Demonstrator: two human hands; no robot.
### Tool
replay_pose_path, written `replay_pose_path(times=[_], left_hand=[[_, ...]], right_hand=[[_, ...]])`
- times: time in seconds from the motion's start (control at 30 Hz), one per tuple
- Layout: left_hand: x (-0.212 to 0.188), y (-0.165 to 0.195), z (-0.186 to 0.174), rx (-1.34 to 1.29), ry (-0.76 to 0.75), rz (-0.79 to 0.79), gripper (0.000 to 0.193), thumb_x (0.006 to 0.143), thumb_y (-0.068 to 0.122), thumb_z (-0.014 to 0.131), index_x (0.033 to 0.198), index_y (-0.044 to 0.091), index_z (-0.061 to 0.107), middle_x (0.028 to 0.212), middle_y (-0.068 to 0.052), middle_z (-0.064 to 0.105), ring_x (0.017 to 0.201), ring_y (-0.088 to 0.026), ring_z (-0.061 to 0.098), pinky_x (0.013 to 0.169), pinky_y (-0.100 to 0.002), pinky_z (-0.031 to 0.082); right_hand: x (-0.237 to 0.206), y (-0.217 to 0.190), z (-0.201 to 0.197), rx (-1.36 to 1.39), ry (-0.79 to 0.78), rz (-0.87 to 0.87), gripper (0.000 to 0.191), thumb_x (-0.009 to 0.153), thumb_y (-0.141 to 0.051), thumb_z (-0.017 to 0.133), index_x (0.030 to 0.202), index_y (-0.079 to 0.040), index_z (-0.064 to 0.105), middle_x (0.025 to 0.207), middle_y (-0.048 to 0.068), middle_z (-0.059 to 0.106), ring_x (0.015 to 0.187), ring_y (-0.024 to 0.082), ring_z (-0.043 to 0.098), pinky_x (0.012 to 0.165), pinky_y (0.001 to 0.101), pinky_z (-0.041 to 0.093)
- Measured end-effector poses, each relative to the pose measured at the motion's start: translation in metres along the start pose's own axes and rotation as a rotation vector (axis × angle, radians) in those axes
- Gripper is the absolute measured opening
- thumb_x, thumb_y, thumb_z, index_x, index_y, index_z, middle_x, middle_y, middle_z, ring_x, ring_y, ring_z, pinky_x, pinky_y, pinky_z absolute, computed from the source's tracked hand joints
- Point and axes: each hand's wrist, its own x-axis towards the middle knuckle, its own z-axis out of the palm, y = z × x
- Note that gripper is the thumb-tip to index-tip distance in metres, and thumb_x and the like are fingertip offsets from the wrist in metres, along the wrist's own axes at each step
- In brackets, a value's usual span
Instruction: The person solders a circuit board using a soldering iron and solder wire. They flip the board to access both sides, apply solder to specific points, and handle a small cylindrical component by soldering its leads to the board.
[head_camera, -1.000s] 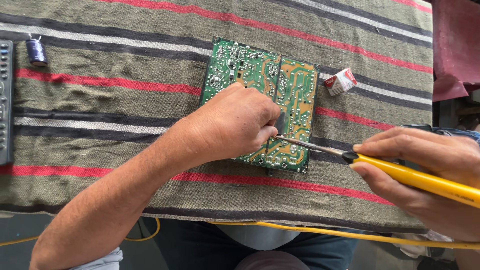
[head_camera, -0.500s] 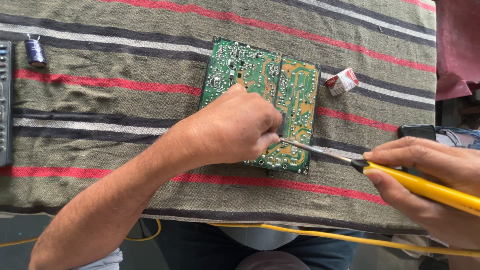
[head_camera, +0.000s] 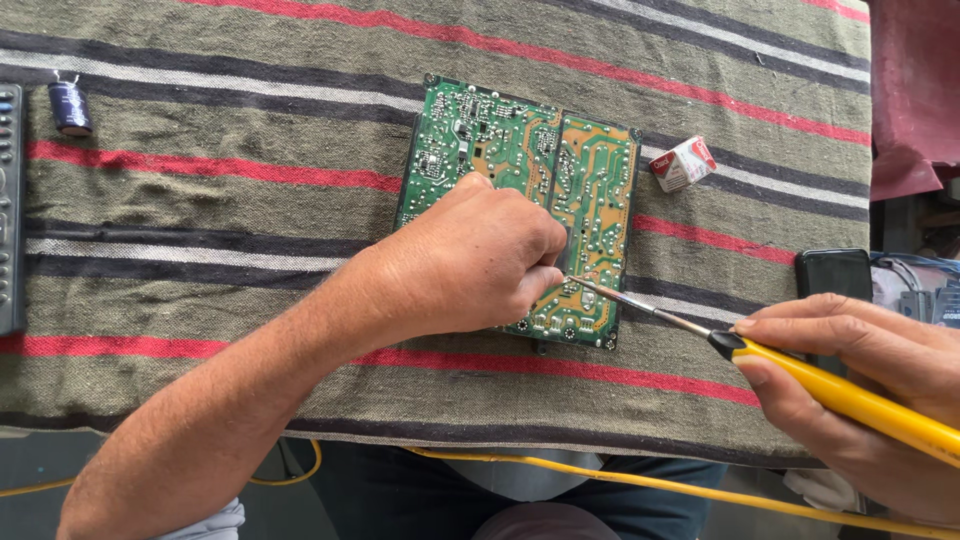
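left hand (head_camera: 475, 260): curled on the green printed circuit board (head_camera: 520, 160), hid its lower middle; grip unclear
right hand (head_camera: 860, 400): gripped yellow-handled soldering iron (head_camera: 800, 375), handle cut off at frame edge

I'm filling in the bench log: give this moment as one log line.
left hand: resting on circuit board | right hand: holds soldering iron | tip on board | cloth: striped

I see two bare forearms; my left hand (head_camera: 470, 265) and my right hand (head_camera: 850, 385) wear no gloves, rings or watch. At the left elbow shows a rolled light grey sleeve (head_camera: 205, 523). Below are dark blue trousers (head_camera: 400, 495) and a pale shirt hem (head_camera: 525, 478).
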Motion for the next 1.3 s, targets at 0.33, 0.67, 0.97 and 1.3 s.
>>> replay_pose_path(times=[0.33, 0.67, 0.97, 1.3], left_hand=[[0.0005, 0.0008, 0.006, 0.083, 0.023, 0.023, 0.021, 0.088, 0.025, 0.069, 0.075, 0.009, 0.073, 0.067, -0.01, 0.07, 0.072, -0.035, 0.069, 0.084, -0.052, 0.045], [0.0011, 0.0033, 0.0063, 0.113, -0.029, -0.021, 0.022, 0.089, 0.026, 0.068, 0.076, 0.009, 0.074, 0.068, -0.011, 0.071, 0.074, -0.034, 0.07, 0.084, -0.052, 0.044], [-0.0001, 0.0005, 0.007, 0.128, -0.028, -0.023, 0.021, 0.089, 0.026, 0.068, 0.077, 0.009, 0.074, 0.07, -0.011, 0.071, 0.076, -0.035, 0.07, 0.084, -0.052, 0.043], [0.0004, 0.0008, 0.0073, 0.141, -0.036, -0.023, 0.021, 0.089, 0.026, 0.068, 0.078, 0.009, 0.074, 0.07, -0.011, 0.071, 0.076, -0.035, 0.07, 0.084, -0.053, 0.043]], right_hand=[[-0.0014, -0.0028, -0.0009, -0.004, 0.008, 0.012, 0.023, 0.084, -0.01, 0.076, 0.106, -0.005, 0.072, 0.103, 0.01, 0.078, 0.064, 0.009, 0.068, 0.055, 0.021, 0.055], [0.0017, -0.0059, 0.0034, -0.011, -0.005, 0.024, 0.022, 0.083, -0.009, 0.077, 0.104, -0.005, 0.074, 0.101, 0.008, 0.079, 0.064, 0.009, 0.07, 0.054, 0.0191, 0.057], [0.0028, -0.0068, 0.0052, -0.001, 0.017, -0.053, 0.024, 0.084, -0.012, 0.078, 0.107, -0.005, 0.073, 0.102, 0.007, 0.077, 0.075, 0.01, 0.071, 0.063, 0.0195, 0.059], [0.0066, -0.0081, 0.0052, -0.029, -0.01, -0.078, 0.023, 0.082, -0.013, 0.079, 0.105, -0.007, 0.075, 0.099, 0.006, 0.077, 0.077, 0.012, 0.072, 0.064, 0.0214, 0.061]])
